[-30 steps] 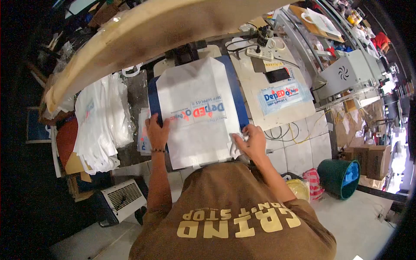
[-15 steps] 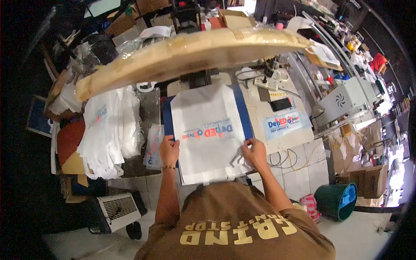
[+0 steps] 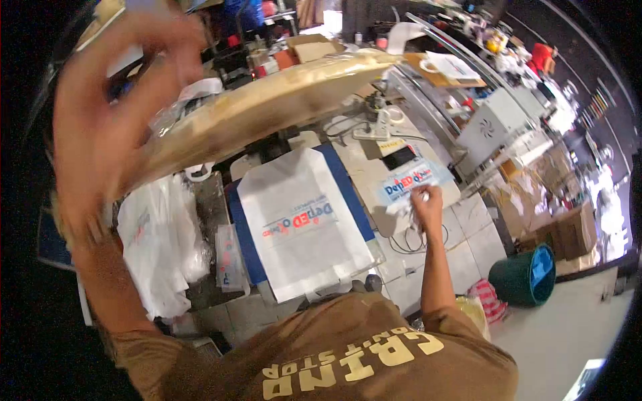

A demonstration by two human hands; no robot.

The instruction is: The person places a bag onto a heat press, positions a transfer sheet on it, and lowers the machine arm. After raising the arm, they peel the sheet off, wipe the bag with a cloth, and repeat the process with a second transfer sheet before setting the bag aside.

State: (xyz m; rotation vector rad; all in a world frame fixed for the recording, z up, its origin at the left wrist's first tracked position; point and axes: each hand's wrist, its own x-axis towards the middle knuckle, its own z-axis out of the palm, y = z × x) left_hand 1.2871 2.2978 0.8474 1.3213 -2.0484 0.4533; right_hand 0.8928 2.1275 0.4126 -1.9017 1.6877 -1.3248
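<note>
A white bag [image 3: 294,247] with blue and red "DepED" lettering lies flat on the blue board [image 3: 348,190] at the centre. My left hand [image 3: 127,93], raised large and close to the camera at the upper left, is smeared by motion, and its fingertips are unclear. On the right-hand table, my right hand [image 3: 426,202] has its fingers closed at the lower edge of a clear printed film [image 3: 406,185]. Just behind the film lies a black phone [image 3: 399,158].
A long tan-wrapped bar [image 3: 267,107] spans above the board. White bags [image 3: 157,234] are piled at the left, beside small printed films [image 3: 228,260]. A power strip [image 3: 381,127] sits on the right table; a green bin [image 3: 518,277] stands at lower right.
My left hand has left the bag's edge and risen to the upper left. My right hand has moved from the bag to the printed film. The view has shifted and tilted.
</note>
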